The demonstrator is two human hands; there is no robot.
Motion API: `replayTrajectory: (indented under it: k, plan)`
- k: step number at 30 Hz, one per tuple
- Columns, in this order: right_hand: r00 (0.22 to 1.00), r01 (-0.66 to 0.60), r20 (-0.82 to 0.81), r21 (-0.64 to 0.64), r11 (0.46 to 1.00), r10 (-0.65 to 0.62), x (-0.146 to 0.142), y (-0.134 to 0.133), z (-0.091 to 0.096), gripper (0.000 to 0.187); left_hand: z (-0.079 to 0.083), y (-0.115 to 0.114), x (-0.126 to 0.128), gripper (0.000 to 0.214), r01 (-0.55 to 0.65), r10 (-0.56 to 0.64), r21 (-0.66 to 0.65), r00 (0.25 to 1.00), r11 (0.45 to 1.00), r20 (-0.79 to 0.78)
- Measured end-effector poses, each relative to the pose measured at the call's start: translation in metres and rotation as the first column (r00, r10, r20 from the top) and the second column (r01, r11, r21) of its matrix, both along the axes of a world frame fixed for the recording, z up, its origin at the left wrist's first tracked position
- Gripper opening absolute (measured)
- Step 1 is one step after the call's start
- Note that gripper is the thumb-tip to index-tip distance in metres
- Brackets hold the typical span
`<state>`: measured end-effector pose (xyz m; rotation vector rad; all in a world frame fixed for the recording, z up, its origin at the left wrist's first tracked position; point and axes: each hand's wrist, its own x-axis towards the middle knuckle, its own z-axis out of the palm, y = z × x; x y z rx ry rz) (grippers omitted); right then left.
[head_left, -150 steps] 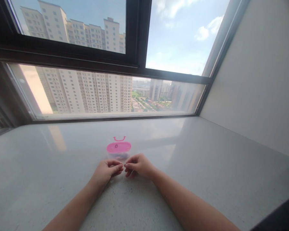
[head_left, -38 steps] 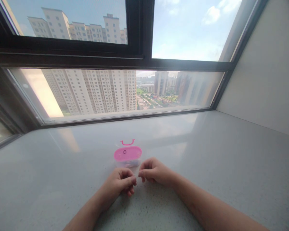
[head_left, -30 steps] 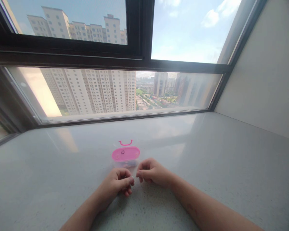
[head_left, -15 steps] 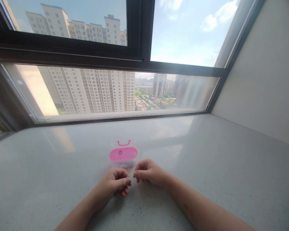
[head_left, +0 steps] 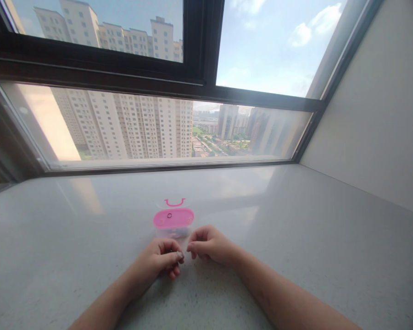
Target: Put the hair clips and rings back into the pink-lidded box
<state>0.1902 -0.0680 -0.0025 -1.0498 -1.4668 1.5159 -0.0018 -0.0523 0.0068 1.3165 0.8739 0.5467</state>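
My left hand (head_left: 165, 259) is closed in a pinch, thumb against forefinger, just in front of a small box; whatever sits between the fingertips is too small to name. Close beside it on the right, my right hand (head_left: 208, 245) also pinches, its fingertips a narrow gap from the left ones. What it grips, if anything, cannot be made out. Behind both hands stands the clear plastic box with a pink oval lid (head_left: 182, 217). A small dark ring (head_left: 169, 216) shows on the lid. The hands partly hide the box's front.
Beyond the box lies a curved pink handle (head_left: 175, 204) on the pale speckled sill (head_left: 313, 238). A dark-framed window (head_left: 179, 167) bounds the far side, with tall buildings outside. A white wall (head_left: 371, 128) rises at the right.
The view has shifted slightly, so box and hands appear a little further left and higher. Both hands keep nearly the same pinching pose.
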Motion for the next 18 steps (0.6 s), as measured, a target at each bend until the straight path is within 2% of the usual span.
replayTrajectory:
  k: [8, 18]
  plan:
    - [1.000, -0.008, -0.010, -0.003, 1.000, 0.008, 0.0003, 0.0007, -0.0012, 0.020, -0.0017, 0.0025, -0.0014, 0.023, 0.017, -0.016, -0.025, 0.999, 1.000, 0.028]
    - [1.000, -0.009, 0.001, 0.003, 1.000, 0.009, 0.0009, -0.0004, 0.0015, 0.020, -0.0027, 0.0035, -0.0025, 0.022, 0.043, -0.043, 0.010, 0.999, 0.999, 0.022]
